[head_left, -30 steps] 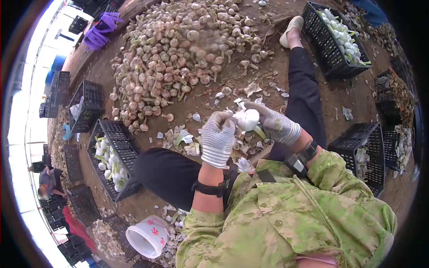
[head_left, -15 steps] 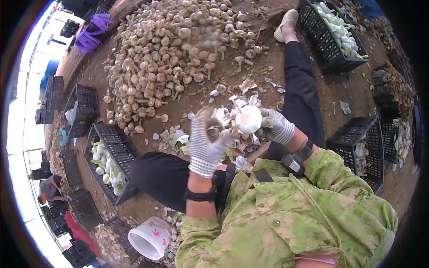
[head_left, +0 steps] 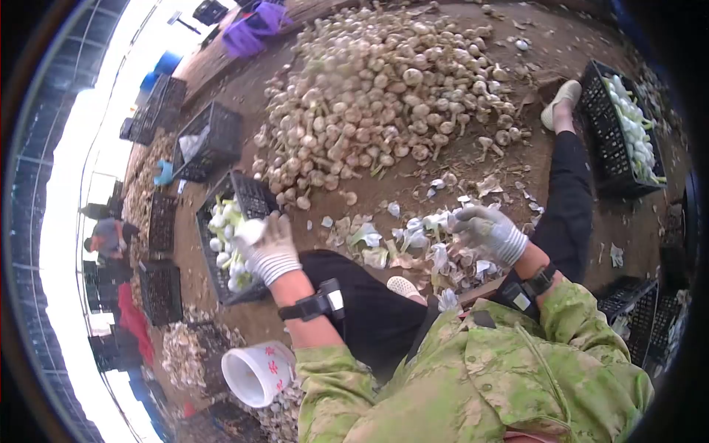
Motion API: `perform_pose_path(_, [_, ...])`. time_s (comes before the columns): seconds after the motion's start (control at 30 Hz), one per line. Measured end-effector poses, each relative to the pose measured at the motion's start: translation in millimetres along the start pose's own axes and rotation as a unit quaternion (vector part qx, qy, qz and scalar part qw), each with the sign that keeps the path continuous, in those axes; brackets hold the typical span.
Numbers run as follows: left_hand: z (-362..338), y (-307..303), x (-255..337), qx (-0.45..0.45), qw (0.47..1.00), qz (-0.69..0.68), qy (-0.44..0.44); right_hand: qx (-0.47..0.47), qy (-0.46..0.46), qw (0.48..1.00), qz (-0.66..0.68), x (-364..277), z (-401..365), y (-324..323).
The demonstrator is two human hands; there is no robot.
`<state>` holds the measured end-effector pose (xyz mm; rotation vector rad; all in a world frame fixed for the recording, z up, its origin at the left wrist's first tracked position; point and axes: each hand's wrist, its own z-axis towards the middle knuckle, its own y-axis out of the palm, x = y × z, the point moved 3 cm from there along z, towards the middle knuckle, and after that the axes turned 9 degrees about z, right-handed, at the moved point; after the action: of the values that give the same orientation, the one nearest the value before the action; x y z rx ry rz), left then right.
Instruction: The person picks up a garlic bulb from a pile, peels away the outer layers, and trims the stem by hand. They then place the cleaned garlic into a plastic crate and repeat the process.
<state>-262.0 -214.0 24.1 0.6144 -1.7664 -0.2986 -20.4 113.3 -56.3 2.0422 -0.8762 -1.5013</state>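
- Bare earth floor (head_left: 402,186) of an open shed, with a big heap of unpeeled garlic (head_left: 384,88) spread over it ahead of the seated person;
- left hand (head_left: 272,249), in a striped glove, is stretched out to the left, its fingers closed round a white peeled garlic bulb (head_left: 251,230);
- that bulb is held right above the black crate (head_left: 255,198) at the person's left knee, just over the peeled bulbs (head_left: 221,255) lying inside it;
- it shows as a round, blurred white shape; which way its stem end points, or how its long axis runs, cannot be told;
- right hand (head_left: 489,232), gloved too, hangs above the peel scraps (head_left: 413,244) between the legs, fingers loosely curled; whether it grips anything cannot be told;
- second black crate (head_left: 591,111) of peeled garlic stands by the right foot, well apart from the bulb;
- white bucket (head_left: 255,373) lies on its side beside the left elbow;
- another person (head_left: 111,244) crouches among crates far off to the left.
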Motion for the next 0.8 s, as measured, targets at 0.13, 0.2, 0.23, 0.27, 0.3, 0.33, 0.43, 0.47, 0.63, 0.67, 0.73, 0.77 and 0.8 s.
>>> perform_pose_path(0.13, [-26,43,-32,-0.024,0.986,0.118,-0.113,0.004,0.037,0.999,-0.032,8,11,-13])
perform_pose_path(0.2, [-19,66,-78,-0.154,0.956,0.195,-0.157,0.015,0.032,0.999,-0.016,-7,14,-12])
perform_pose_path(0.23, [-18,87,-96,-0.135,0.939,0.276,-0.153,0.017,0.029,0.999,-0.003,-18,17,-12])
perform_pose_path(0.27, [-10,98,-116,-0.157,0.912,0.359,-0.124,0.025,0.030,0.999,-0.002,-31,19,-14])
perform_pose_path(0.3, [6,104,-136,-0.175,0.867,0.459,-0.085,0.049,0.023,0.998,-0.026,-46,21,-12])
perform_pose_path(0.33, [35,96,-165,-0.185,0.833,0.519,-0.052,0.053,0.000,0.998,-0.037,-53,25,-18])
perform_pose_path(0.43, [91,98,-206,-0.158,0.784,0.600,0.013,0.098,-0.043,0.994,0.001,-48,37,-58])
perform_pose_path(0.47, [105,107,-210,-0.122,0.772,0.622,0.048,0.111,-0.046,0.993,0.006,-42,38,-70])
perform_pose_path(0.63, [139,180,-210,-0.120,0.629,0.742,0.196,0.192,0.025,0.981,-0.022,-13,41,-101])
perform_pose_path(0.67, [147,195,-220,-0.135,0.576,0.767,0.249,0.191,0.044,0.981,0.003,-20,45,-91])
perform_pose_path(0.73, [160,225,-243,-0.182,0.535,0.764,0.310,0.164,0.017,0.983,-0.082,-16,55,-91])
perform_pose_path(0.77, [163,242,-258,-0.215,0.551,0.741,0.320,0.191,0.051,0.979,-0.042,-15,59,-86])
perform_pose_path(0.8, [167,256,-275,-0.239,0.523,0.728,0.375,0.177,0.044,0.982,-0.057,-12,63,-86])
